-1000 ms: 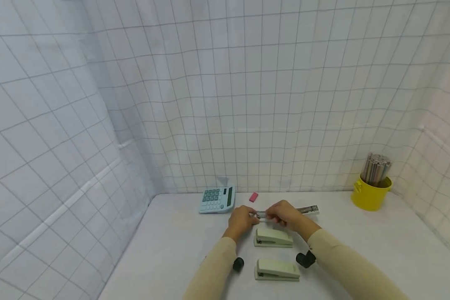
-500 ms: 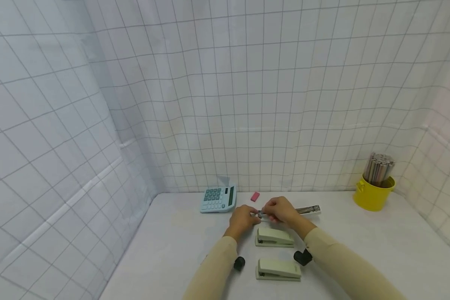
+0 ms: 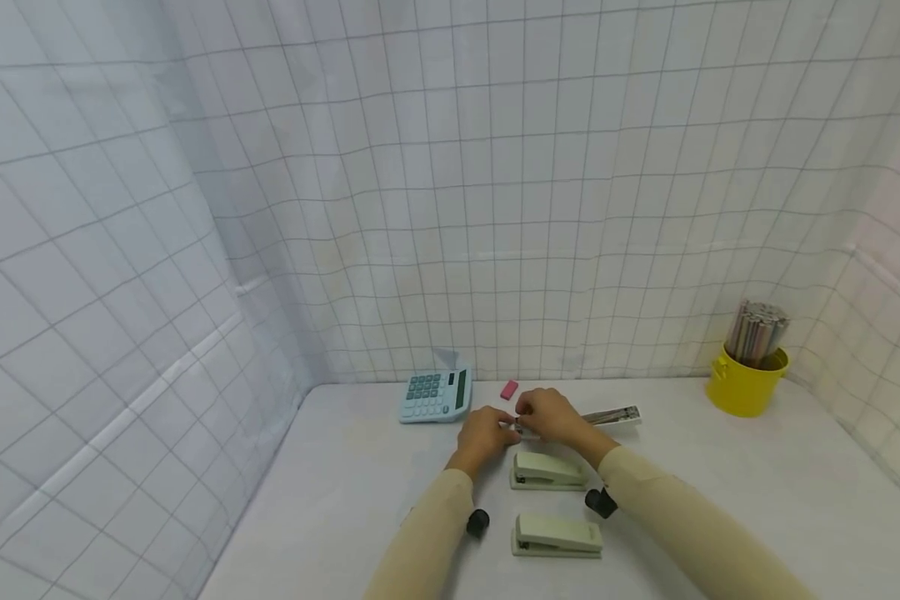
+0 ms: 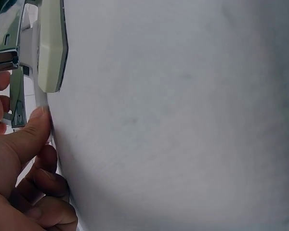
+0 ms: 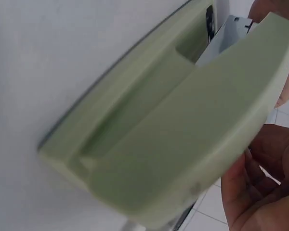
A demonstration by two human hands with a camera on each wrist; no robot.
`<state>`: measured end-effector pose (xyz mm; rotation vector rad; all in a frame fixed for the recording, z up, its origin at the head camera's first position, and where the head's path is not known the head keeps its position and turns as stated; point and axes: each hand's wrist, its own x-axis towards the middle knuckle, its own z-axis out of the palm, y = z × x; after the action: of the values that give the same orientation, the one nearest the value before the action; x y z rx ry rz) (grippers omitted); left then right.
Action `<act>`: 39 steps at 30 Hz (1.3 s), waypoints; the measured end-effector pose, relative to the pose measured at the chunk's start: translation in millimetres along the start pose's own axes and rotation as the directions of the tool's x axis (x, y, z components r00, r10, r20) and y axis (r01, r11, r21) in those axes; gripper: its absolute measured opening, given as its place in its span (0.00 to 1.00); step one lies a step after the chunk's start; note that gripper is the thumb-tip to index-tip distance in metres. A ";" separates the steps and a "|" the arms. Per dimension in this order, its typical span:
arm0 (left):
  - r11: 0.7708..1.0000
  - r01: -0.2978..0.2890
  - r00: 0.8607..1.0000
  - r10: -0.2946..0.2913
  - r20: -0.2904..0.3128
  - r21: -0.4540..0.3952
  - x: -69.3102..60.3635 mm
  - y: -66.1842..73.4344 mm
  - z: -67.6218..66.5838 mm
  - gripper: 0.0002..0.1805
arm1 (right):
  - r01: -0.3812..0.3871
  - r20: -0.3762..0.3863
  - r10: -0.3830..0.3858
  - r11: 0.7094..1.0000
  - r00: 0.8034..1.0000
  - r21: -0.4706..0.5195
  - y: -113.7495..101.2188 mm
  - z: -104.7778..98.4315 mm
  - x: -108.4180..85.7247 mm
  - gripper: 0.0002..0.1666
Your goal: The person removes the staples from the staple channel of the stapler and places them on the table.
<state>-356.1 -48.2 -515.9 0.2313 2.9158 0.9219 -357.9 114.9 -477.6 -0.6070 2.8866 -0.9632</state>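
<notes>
Pinching what looks like an opened stapler (image 3: 613, 417), long, pale-edged, metallic inside, both hands (image 3: 483, 435) (image 3: 549, 415) curled at its left end

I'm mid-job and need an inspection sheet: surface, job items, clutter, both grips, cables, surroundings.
Surface: white tabletop, no spills seen.
Job's things: metal-and-white device, apparently an opened stapler, lying between and behind the hands; two pale green staplers, the nearer stapler and farther stapler, upright on the table.
Clutter: blue calculator, pink block, yellow bucket holding sticks.
Left grip: pinches the device's left end.
Right grip: fingers bent close by; exact hold unclear.
Cables: nothing seen.
Surroundings: white grid-patterned sheeting behind and at both sides.
</notes>
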 end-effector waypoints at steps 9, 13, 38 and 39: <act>0.999 0.045 0.999 -0.045 0.002 -0.007 -0.2 2.3 1.5 0.16 | 0.029 -0.053 -0.019 0.980 0.998 0.196 10.5 -57.6 -29.0 0.14; 0.998 0.056 0.998 -0.056 0.018 -0.023 -1.6 4.1 1.2 0.16 | -0.028 -0.097 0.058 0.956 0.994 0.293 39.9 -93.5 -56.2 0.19; 0.980 0.069 0.995 -0.055 0.082 -0.186 -57.9 -17.2 -34.6 0.15 | -0.410 0.087 0.420 0.786 0.903 0.462 148.3 -93.9 -131.8 0.20; 0.978 0.070 0.995 -0.053 0.088 -0.197 -60.2 -18.8 -33.5 0.15 | -0.418 0.087 0.430 0.779 0.899 0.467 146.8 -90.4 -131.1 0.20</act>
<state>-302.9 -92.3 -497.8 0.1606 2.7141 1.1566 -302.8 323.0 -501.7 0.0961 2.4641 -1.5105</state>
